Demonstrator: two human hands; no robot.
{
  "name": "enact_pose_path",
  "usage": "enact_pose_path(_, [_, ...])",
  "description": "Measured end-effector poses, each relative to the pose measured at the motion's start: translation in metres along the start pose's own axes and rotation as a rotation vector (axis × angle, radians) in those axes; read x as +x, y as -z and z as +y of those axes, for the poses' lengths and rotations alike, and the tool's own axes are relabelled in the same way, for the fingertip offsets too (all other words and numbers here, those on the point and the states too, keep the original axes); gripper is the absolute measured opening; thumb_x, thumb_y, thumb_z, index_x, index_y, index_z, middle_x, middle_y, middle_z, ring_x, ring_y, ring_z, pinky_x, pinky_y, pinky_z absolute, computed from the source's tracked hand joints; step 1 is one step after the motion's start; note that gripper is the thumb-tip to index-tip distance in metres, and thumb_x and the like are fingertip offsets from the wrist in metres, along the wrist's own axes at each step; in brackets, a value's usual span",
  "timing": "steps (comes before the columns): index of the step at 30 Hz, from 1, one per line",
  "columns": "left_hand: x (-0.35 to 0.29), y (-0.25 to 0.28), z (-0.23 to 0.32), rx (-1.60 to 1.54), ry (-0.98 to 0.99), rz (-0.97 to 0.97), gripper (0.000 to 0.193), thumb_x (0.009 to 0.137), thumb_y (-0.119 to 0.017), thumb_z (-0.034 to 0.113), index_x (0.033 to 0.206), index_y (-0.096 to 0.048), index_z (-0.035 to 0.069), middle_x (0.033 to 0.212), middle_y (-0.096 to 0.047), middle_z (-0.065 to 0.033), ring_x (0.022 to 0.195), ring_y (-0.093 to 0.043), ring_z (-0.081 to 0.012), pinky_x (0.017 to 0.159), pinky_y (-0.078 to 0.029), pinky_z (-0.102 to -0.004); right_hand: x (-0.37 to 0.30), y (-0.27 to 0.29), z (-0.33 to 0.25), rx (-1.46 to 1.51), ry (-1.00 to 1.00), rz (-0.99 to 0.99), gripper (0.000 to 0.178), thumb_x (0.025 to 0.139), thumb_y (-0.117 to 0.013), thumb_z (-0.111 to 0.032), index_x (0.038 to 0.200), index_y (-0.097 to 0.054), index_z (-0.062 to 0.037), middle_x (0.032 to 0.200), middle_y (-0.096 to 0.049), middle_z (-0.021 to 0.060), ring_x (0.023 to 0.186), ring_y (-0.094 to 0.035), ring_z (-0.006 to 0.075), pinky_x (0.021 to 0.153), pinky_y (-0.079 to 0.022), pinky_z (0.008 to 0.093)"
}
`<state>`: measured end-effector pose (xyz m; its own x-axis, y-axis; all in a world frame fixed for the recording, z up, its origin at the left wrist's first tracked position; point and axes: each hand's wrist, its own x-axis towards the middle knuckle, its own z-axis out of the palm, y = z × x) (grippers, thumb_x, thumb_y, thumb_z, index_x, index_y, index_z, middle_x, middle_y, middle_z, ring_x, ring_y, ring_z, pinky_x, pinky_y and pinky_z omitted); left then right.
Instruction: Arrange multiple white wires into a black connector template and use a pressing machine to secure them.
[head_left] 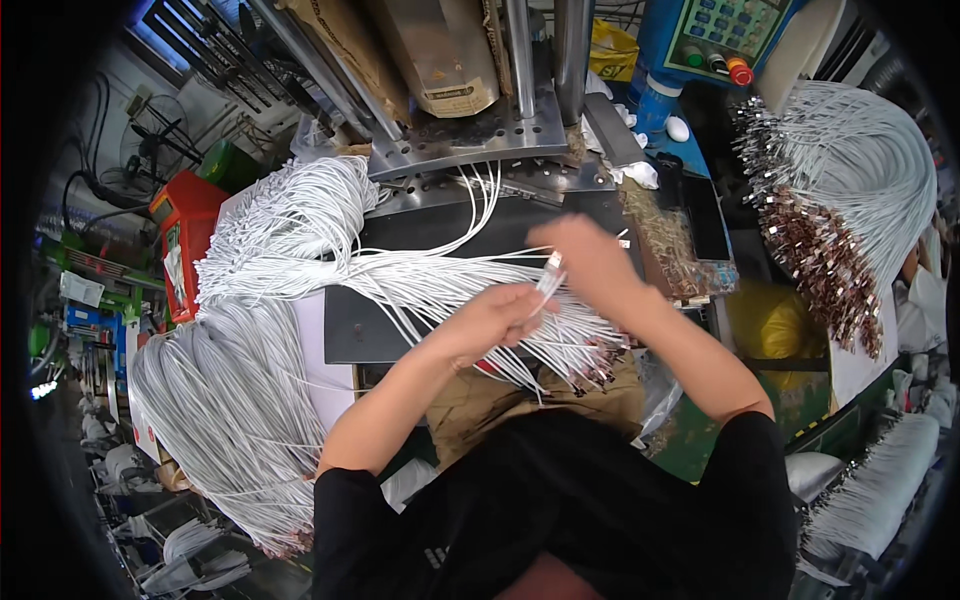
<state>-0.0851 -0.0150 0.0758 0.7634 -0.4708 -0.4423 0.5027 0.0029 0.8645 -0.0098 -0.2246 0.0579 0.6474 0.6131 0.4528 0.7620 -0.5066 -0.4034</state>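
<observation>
Over the middle of the black worktop, my left hand (502, 314) is closed, its thumb and fingers pinching a pale cable end (548, 280) with a shiny tip. My right hand (588, 258) is just beside that tip, smeared by motion, so its fingers do not show clearly. Beneath both hands a bundle of white cables (430, 280) lies across the worktop, with metal plugs (598, 368) fanned out near my lap. A few cables loop up from it to the metal press (470, 150) behind.
White cable heaps (225, 400) fill the left side, beside a red machine (187, 240). At the right hangs a large coil of cables (860, 160) with brown-ended plugs. A blue control panel (715, 40) with a red button stands far right, near a yellow bag (775, 320).
</observation>
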Motion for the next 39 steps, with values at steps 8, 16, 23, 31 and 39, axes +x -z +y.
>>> enact_pose_path(8, [0.053,0.015,0.017,-0.028,-0.103,0.139,0.031,0.107,-0.047,0.026,0.12,-0.063,0.002,0.074,-0.049,0.0043,0.057,-0.037,-0.0058,0.052,-0.031,-0.0213,0.03,-0.042,0.024,0.754,-0.305,-0.014,0.037,0.098,-0.059,-0.037,0.118,-0.067,-0.0068,0.107,-0.07,0.012,0.094,-0.067,0.0334,0.08,-0.053,0.0418])
enact_pose_path(16, [0.081,0.072,0.023,-0.489,-0.198,0.346,0.029,0.104,-0.053,0.017,0.125,-0.06,-0.002,0.103,-0.069,-0.0099,0.084,-0.065,-0.0142,0.073,-0.055,-0.0252,0.038,0.012,0.005,0.179,-0.425,-0.75,0.032,0.095,-0.062,-0.023,0.118,-0.066,0.0001,0.103,-0.068,0.0153,0.096,-0.066,0.0316,0.085,-0.052,0.0378])
enact_pose_path(23, [0.09,0.065,0.006,-0.461,-0.211,0.34,0.027,0.099,-0.062,0.014,0.12,-0.062,-0.002,0.111,-0.07,-0.0156,0.095,-0.07,-0.0184,0.087,-0.058,-0.0293,0.054,-0.067,0.074,-0.407,0.118,0.122,0.045,0.083,-0.066,-0.018,0.122,-0.06,0.0052,0.109,-0.064,0.02,0.085,-0.066,0.0326,0.077,-0.053,0.0408])
enact_pose_path(31, [0.094,0.062,-0.005,-0.182,-0.115,0.306,0.021,0.092,-0.071,0.02,0.104,-0.068,0.003,0.085,-0.066,-0.0033,0.073,-0.063,-0.0123,0.068,-0.051,-0.0244,0.042,-0.042,0.08,0.723,-0.578,-0.161,0.035,0.088,-0.056,-0.013,0.119,-0.063,0.0035,0.096,-0.064,0.0163,0.062,-0.06,0.0202,0.058,-0.049,0.0327])
enact_pose_path(39, [0.095,0.048,-0.002,0.08,-0.097,0.261,0.015,0.091,-0.072,0.021,0.093,-0.069,0.007,0.078,-0.062,0.0024,0.067,-0.056,-0.0072,0.061,-0.043,-0.0227,0.035,-0.052,0.078,0.933,-0.829,-0.103,0.037,0.093,-0.05,-0.021,0.115,-0.07,0.0014,0.08,-0.068,0.0121,0.062,-0.062,0.0151,0.054,-0.047,0.0311])
